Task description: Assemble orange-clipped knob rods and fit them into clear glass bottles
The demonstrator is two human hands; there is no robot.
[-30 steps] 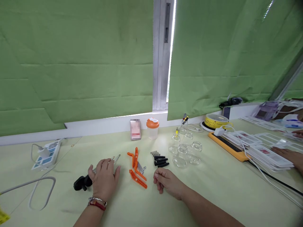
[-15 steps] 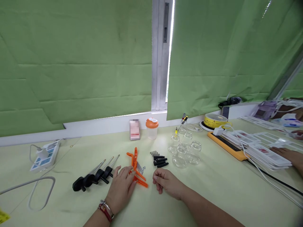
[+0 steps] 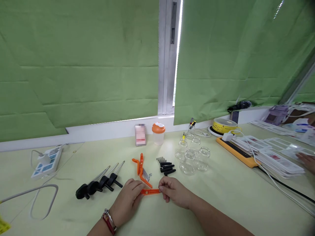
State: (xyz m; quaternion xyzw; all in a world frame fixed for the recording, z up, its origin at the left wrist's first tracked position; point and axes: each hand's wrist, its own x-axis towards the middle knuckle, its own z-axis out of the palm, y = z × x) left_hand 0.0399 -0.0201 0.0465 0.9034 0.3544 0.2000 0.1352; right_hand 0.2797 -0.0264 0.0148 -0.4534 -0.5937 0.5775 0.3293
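An orange plastic lever (image 3: pixel 151 191) lies level between my two hands, just above or on the table. My left hand (image 3: pixel 128 198) is closed on its left end. At its right end are the pinched fingers of my right hand (image 3: pixel 173 192); whether they hold anything besides the lever is hidden. Beyond them rest more orange levers (image 3: pixel 141 167), with several metal pins (image 3: pixel 147 175) beside them. Black tubular parts (image 3: pixel 167 168) and small springs (image 3: pixel 161 160) lie past my right hand. To the left, several black knobbed pieces with metal rods (image 3: pixel 105 181) stand in a row.
Clear glass jars (image 3: pixel 190 160) stand at right of centre. Behind are an orange-lidded cup (image 3: pixel 158 132) and a phone (image 3: pixel 140 135). An orange power strip (image 3: pixel 236 152) and stacked white panels (image 3: pixel 280 160) lie right, near another person's hand (image 3: pixel 307 160). A white power strip (image 3: pixel 48 162) sits left.
My left hand has drawn one orange lever toward me and turned it level, its right end now meeting my right fingers. The other person's hand has shifted right.
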